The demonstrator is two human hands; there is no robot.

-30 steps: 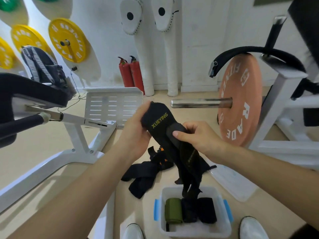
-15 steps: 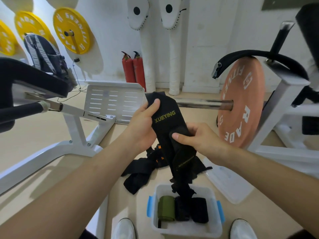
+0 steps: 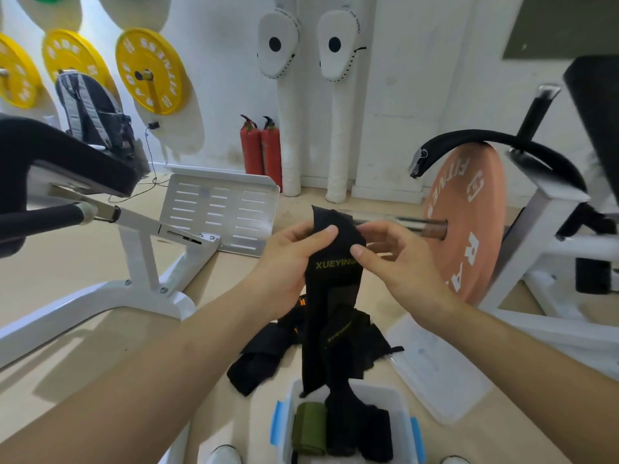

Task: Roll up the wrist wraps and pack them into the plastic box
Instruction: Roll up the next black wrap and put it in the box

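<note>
A black wrist wrap (image 3: 331, 296) with yellow "XUEYING" lettering hangs unrolled in front of me. My left hand (image 3: 288, 262) pinches its top end from the left, thumb on the front. My right hand (image 3: 398, 262) pinches the same top end from the right. The wrap's lower end dangles down to the clear plastic box (image 3: 407, 426) with blue latches on the floor. Inside the box lie a rolled green wrap (image 3: 310, 428) and rolled black wraps (image 3: 360, 433). More loose black wraps (image 3: 258, 356) lie in a heap on the floor behind the box.
The box's clear lid (image 3: 435, 363) lies on the floor to the right. A white bench frame (image 3: 144, 262) stands at left. At right, an orange weight plate (image 3: 469, 222) sits on a bar. Two red fire extinguishers (image 3: 261, 152) stand by the wall. White shoe tips (image 3: 222, 455) show at the bottom.
My right hand has slid up the wrap from its middle to the top end beside my left hand. The wrap now hangs straighter and longer.
</note>
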